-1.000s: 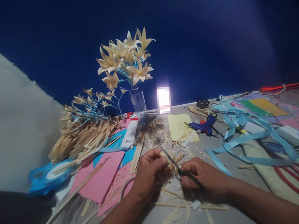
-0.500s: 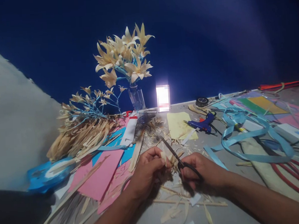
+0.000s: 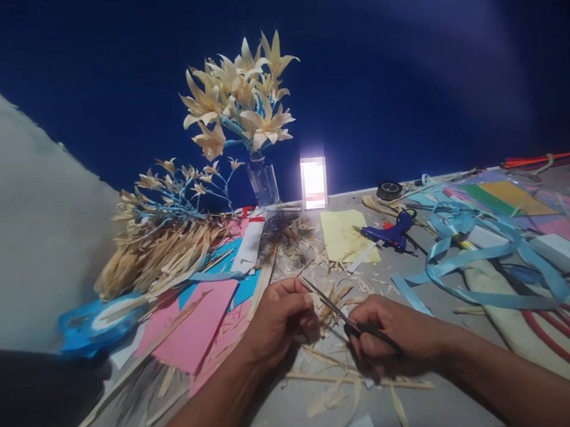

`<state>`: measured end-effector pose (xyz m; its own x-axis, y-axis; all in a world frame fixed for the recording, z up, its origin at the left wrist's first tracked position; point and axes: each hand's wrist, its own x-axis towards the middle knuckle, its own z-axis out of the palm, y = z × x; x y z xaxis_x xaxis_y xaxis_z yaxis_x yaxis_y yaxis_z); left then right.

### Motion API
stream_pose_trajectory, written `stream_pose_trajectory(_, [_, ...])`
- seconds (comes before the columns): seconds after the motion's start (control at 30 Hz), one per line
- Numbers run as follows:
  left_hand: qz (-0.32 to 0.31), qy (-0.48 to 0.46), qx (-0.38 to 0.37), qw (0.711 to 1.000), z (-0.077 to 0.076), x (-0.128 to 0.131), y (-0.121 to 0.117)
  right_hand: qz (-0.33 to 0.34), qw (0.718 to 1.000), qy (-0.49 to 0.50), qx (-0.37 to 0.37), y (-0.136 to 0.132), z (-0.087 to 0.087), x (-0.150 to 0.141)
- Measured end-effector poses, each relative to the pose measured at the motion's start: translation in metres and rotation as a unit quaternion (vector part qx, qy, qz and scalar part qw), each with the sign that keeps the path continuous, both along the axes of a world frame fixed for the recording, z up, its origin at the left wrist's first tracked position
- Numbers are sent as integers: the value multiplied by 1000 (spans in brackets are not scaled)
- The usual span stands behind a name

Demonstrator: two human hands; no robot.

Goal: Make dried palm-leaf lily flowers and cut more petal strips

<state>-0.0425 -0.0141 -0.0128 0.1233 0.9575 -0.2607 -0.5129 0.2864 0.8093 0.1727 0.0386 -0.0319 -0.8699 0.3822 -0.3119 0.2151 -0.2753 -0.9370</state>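
Note:
My left hand (image 3: 280, 320) is closed in a pinch on a small pale strip of dried leaf (image 3: 311, 300), held just above the grey table (image 3: 445, 307). My right hand (image 3: 393, 332) grips black scissors (image 3: 337, 313); their blades point up and left and meet the strip at my left fingertips. Pale leaf shavings (image 3: 337, 365) lie scattered under and in front of both hands.
A glass vase of cream leaf flowers (image 3: 242, 103) stands at the back, a lit phone (image 3: 313, 183) beside it. Dried leaf bundles (image 3: 157, 253), pink paper (image 3: 195, 325) and blue tape (image 3: 86, 322) lie left. A blue glue gun (image 3: 387, 234), light blue ribbon (image 3: 481, 259) and coloured sheets (image 3: 506, 200) lie right.
The scissor blades have swung lower and closed in on the strip at my left fingertips. Both hands stayed in nearly the same place; the view shifted slightly.

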Motion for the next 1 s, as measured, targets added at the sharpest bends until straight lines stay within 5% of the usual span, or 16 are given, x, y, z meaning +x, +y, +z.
stream_pose_trajectory(0.43, [-8, 36, -7, 999, 5, -4, 2, -77, 995, -65, -4, -2, 8, -4])
stream_pose_trajectory(0.73, [58, 38, -5, 998, 4, 5, -1, -102, 993, -63, 3, -6, 12, -8])
stream_pose_trajectory(1.0, [83, 5, -33, 996, 11, 5, -1, -105, 993, -56, -7, -8, -3, -11])
